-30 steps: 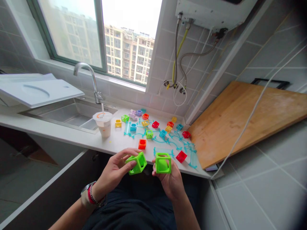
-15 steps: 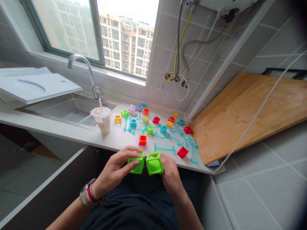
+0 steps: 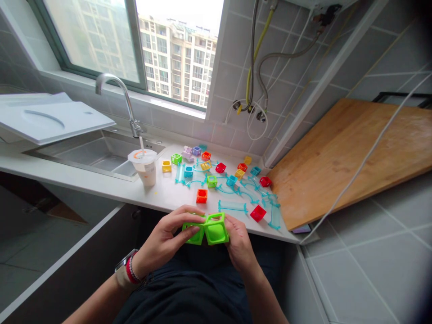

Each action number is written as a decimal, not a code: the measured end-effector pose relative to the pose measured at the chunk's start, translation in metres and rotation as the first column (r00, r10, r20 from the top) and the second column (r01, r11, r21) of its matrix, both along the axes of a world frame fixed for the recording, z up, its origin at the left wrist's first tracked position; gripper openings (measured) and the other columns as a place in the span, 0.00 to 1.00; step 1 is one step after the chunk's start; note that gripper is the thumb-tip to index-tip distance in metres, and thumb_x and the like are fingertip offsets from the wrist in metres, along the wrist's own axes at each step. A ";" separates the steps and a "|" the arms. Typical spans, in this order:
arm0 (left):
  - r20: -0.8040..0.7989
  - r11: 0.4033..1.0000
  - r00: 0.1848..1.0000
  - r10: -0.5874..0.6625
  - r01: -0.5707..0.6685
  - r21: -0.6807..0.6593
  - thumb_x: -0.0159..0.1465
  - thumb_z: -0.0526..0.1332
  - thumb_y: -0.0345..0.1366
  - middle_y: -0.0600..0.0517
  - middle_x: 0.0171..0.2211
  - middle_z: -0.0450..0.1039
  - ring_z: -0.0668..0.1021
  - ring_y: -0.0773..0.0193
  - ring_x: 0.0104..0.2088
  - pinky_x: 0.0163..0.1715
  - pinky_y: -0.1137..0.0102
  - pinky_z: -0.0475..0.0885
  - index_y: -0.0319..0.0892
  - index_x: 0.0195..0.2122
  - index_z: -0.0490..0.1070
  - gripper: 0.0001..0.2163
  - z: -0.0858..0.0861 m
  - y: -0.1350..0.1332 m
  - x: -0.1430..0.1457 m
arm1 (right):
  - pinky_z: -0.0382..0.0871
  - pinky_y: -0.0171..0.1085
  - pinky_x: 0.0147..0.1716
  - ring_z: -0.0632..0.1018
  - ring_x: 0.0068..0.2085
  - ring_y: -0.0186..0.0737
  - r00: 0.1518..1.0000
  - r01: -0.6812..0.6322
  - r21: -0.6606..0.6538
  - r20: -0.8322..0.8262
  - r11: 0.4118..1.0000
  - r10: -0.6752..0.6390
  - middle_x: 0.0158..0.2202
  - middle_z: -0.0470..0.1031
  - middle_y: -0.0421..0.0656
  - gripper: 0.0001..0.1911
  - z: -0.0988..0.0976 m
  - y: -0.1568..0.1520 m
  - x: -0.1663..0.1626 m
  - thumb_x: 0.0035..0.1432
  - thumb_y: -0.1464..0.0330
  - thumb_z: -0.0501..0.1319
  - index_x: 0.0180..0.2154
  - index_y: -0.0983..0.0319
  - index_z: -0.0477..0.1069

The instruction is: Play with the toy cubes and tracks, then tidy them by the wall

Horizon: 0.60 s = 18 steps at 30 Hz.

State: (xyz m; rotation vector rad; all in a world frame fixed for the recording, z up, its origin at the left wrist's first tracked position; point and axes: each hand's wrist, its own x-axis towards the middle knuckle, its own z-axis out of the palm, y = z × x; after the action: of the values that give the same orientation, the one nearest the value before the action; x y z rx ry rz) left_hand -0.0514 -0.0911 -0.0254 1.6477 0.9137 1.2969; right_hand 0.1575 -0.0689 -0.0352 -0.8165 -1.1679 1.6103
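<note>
My left hand (image 3: pixel 162 243) grips a green hollow cube (image 3: pixel 193 232). My right hand (image 3: pixel 240 245) grips a second green cube (image 3: pixel 216 230) of the same kind. The two cubes touch side by side just below the front edge of the white counter (image 3: pixel 101 189). On the counter beyond them lie several small coloured cubes, among them an orange cube (image 3: pixel 201 195) and a red cube (image 3: pixel 258 213). Teal track pieces (image 3: pixel 232 207) lie among them.
A lidded plastic cup (image 3: pixel 146 167) stands by the steel sink (image 3: pixel 84 155), under the tap (image 3: pixel 118 96). A white board (image 3: pixel 47 117) overhangs the sink at left. A wooden board (image 3: pixel 340 153) leans at right, with a white cable (image 3: pixel 364 153) across it. Hoses hang on the tiled wall.
My hands have brought the two green cubes together: a second ago they were apart, now they touch. The view has tilted slightly downward.
</note>
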 end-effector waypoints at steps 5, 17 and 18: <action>0.017 1.000 1.000 -0.004 0.004 0.006 0.68 0.64 0.31 0.43 0.52 0.77 0.79 0.52 0.53 0.55 0.62 0.75 0.45 0.48 0.82 0.10 0.002 -0.001 0.000 | 0.75 0.35 0.30 0.79 0.34 0.41 1.000 -0.024 -0.018 0.008 1.000 0.025 0.37 0.80 0.44 0.19 -0.002 -0.001 -0.002 0.67 0.55 0.60 0.46 0.61 0.81; 0.063 0.991 0.998 -0.020 0.028 -0.132 0.61 0.71 0.33 0.46 0.49 0.80 0.82 0.56 0.46 0.45 0.69 0.79 0.46 0.55 0.73 0.20 0.004 -0.006 0.004 | 0.73 0.37 0.38 0.80 0.41 0.45 0.993 -0.045 0.113 0.116 0.993 0.032 0.40 0.82 0.44 0.18 0.006 -0.005 0.000 0.68 0.54 0.60 0.47 0.59 0.80; 0.076 0.990 0.997 -0.019 0.029 -0.136 0.60 0.73 0.32 0.46 0.48 0.80 0.83 0.56 0.44 0.43 0.70 0.80 0.45 0.55 0.72 0.23 0.003 -0.007 0.004 | 0.74 0.37 0.38 0.81 0.41 0.45 0.992 -0.057 0.123 0.122 0.991 0.042 0.40 0.82 0.43 0.17 0.006 -0.005 0.001 0.67 0.55 0.61 0.47 0.59 0.80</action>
State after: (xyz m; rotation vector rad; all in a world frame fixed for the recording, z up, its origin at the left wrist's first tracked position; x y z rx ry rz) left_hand -0.0474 -0.0978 -0.0222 1.4901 0.9152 1.2428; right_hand 0.1586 -0.0743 -0.0288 -0.8159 -1.3705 1.5273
